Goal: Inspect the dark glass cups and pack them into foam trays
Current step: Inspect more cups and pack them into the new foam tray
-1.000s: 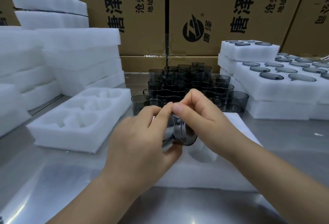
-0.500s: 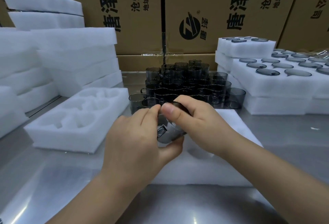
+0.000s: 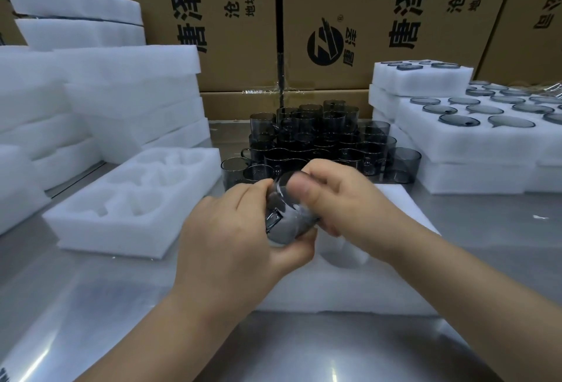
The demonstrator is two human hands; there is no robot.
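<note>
Brown boxes (image 3: 349, 17) stand behind a shiny table (image 3: 91, 305). Both hands hold one cup (image 3: 286, 217) just above a white foam tray (image 3: 349, 287). The left hand (image 3: 231, 238) wraps round it from below. The right hand (image 3: 343, 205) pinches its rim, thumb on top. The cup is dark grey, see-through and tipped sideways. More cups (image 3: 319, 138) stand in a pile behind.

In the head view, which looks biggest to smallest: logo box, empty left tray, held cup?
1. cardboard box with the logo
2. empty foam tray
3. dark glass cup, smallest though nearest the camera
</note>
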